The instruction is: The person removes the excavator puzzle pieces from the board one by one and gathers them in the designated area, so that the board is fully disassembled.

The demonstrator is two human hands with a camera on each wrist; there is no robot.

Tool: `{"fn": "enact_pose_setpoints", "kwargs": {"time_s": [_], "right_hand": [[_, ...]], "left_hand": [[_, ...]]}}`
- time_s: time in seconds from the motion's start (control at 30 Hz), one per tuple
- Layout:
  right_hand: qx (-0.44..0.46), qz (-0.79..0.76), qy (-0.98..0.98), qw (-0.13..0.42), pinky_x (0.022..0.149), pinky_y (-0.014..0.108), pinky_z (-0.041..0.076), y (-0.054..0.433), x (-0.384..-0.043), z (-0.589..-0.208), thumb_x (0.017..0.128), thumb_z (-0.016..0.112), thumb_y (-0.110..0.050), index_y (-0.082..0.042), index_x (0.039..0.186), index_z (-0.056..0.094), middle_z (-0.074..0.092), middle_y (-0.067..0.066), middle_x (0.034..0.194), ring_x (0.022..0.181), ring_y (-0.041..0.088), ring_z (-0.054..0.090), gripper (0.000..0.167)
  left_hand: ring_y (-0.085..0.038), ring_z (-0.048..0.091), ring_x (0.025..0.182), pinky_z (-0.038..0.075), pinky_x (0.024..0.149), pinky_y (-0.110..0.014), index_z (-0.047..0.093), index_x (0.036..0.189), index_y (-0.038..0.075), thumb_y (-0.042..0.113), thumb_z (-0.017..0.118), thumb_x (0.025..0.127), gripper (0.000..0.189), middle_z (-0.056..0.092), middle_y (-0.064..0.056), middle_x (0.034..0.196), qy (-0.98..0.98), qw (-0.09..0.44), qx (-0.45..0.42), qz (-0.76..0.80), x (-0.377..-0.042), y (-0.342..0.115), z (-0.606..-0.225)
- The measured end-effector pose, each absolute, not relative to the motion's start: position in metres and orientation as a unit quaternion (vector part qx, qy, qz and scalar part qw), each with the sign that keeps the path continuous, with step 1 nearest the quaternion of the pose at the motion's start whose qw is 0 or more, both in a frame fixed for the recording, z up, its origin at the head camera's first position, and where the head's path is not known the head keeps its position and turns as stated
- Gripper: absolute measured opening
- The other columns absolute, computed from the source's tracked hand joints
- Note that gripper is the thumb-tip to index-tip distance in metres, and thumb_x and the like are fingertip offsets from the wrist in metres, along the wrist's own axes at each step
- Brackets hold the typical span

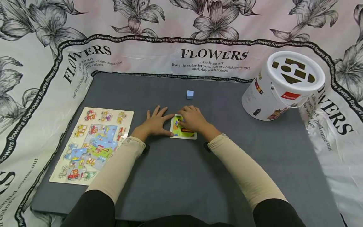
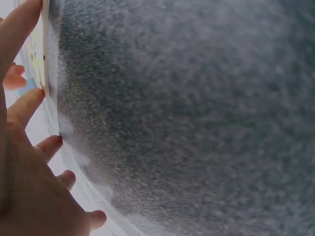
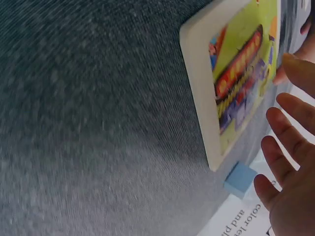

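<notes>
Card, small and rectangular, lies near the middle of the grey table top; I see a pale border, rounded corners and a slick lime-green face printed in red and orange. The left hand is spread wide, thumb and index finger touching the card's left side. The right hand covers its far right corner, fingers loosely bent and parted; whether their tips press the face I cannot tell.

My left wrist feed catches the thumb and index finger against the card's edge, while the right wrist feed gives me its pale, thick side and purple printing, which the hand hides from the head camera. Only from the head do I get the large puzzle board by the table's left edge, colourful flat pieces across it, and the glossy white bucket at the far right corner, geometric holes cut through its lid.

A smooth-faced blue cube sits between card and far edge. Up close, the table top looks finely ribbed, like woven cloth; around it runs a shiny white sheet with black-line flowers and lettering.
</notes>
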State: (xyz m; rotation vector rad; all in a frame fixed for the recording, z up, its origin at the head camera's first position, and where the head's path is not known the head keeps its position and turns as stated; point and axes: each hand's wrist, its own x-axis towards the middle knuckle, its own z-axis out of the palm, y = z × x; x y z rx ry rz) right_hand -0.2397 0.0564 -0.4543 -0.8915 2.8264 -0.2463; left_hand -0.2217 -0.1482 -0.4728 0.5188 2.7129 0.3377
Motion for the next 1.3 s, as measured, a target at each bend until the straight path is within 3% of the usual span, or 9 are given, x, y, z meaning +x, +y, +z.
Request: {"fn": "enact_pose_setpoints", "kwargs": {"time_s": [0.4, 0.63, 0.93, 1.17, 1.3], "right_hand": [[-0.293, -0.088, 0.948, 0.091, 0.107, 0.05, 0.035, 0.05, -0.241, -0.46, 0.093, 0.066, -0.034, -0.014, 0.132, 0.06, 0.055, 0.008, 0.132, 0.123, 0.03, 0.047, 0.045], [-0.289, -0.1, 0.947, 0.092, 0.107, 0.051, 0.035, 0.05, -0.242, -0.462, 0.093, 0.067, -0.033, -0.013, 0.13, 0.061, 0.055, 0.01, 0.133, 0.123, 0.031, 0.048, 0.043], [-0.281, -0.112, 0.948, 0.1, 0.107, 0.051, 0.034, 0.05, -0.246, -0.465, 0.093, 0.066, -0.033, -0.014, 0.13, 0.061, 0.054, 0.01, 0.134, 0.123, 0.031, 0.047, 0.042], [-0.281, -0.111, 0.948, 0.101, 0.106, 0.051, 0.035, 0.05, -0.246, -0.465, 0.093, 0.066, -0.033, -0.014, 0.13, 0.061, 0.054, 0.01, 0.132, 0.122, 0.03, 0.048, 0.042], [-0.281, -0.103, 0.948, 0.104, 0.106, 0.051, 0.035, 0.05, -0.246, -0.465, 0.093, 0.066, -0.033, -0.014, 0.13, 0.061, 0.054, 0.009, 0.132, 0.123, 0.03, 0.048, 0.042]], "left_hand": [[-0.038, -0.005, 0.149, 0.003, 0.11, -0.071, 0.028, 0.154, 0.032, 0.065, 0.072, 0.075, 0.096, 0.007, -0.009, 0.164, 0.958, 0.18, 0.172, 0.144, -0.219, -0.148, -0.472], [-0.035, 0.003, 0.149, 0.006, 0.11, -0.07, 0.037, 0.151, 0.025, 0.065, 0.067, 0.079, 0.088, 0.015, -0.005, 0.163, 0.96, 0.128, 0.221, 0.117, -0.214, -0.151, -0.476], [-0.026, 0.026, 0.144, 0.015, 0.11, -0.068, 0.057, 0.136, 0.011, 0.058, 0.067, 0.084, 0.071, 0.042, -0.003, 0.151, 0.951, 0.052, 0.29, 0.095, -0.208, -0.149, -0.477], [-0.026, 0.029, 0.144, 0.015, 0.109, -0.069, 0.068, 0.114, 0.016, 0.049, 0.072, 0.084, 0.045, 0.05, -0.006, 0.146, 0.945, 0.04, 0.301, 0.12, -0.204, -0.148, -0.477], [-0.03, 0.026, 0.146, 0.014, 0.109, -0.07, 0.067, 0.114, 0.02, 0.047, 0.071, 0.085, 0.039, 0.047, -0.007, 0.148, 0.94, 0.049, 0.313, 0.124, -0.203, -0.149, -0.478]]}}
